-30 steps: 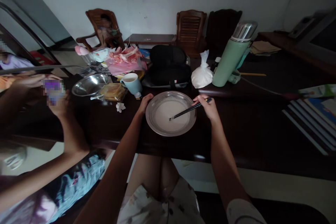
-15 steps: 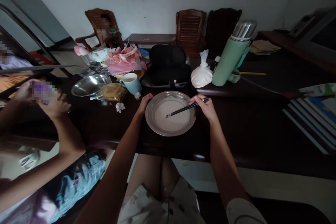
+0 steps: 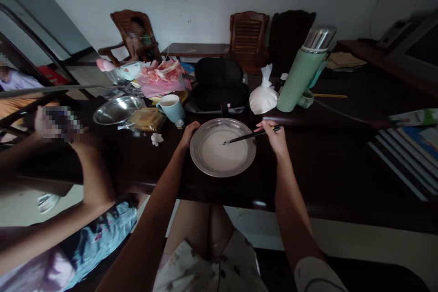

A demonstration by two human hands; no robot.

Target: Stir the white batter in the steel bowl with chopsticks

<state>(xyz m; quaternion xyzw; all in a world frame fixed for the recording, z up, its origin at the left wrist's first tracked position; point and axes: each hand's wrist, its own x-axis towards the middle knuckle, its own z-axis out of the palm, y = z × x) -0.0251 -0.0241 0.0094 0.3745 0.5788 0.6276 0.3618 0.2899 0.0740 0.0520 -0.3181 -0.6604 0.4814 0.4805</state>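
A shallow metal bowl (image 3: 223, 174) of pale, smooth mixture (image 3: 219, 157) sits on the dark table in front of me. My left hand (image 3: 190, 133) is closed on its left rim. Chopsticks (image 3: 242, 138), black and held close together, slant left and down from my right hand (image 3: 275, 138), which grips them near their upper ends. Their tips reach the mixture near the bowl's middle. Behind the bowl, to the right, stands a tied plastic bag of white powder (image 3: 263, 100).
Left of the bowl are a light-blue mug (image 3: 172, 109), a yellowish packet (image 3: 147, 120), another metal bowl (image 3: 98, 115) and raw meat (image 3: 164, 72) on pink plastic. A black case (image 3: 219, 84) lies behind. A green thermos (image 3: 299, 82) and books (image 3: 404, 159) are to the right. Another person's hands (image 3: 80, 139) are at left.
My right hand has shifted slightly right, and the chopstick tips have moved right and up within the mixture. My left hand stays on the rim. The neighbouring person's hands have moved.
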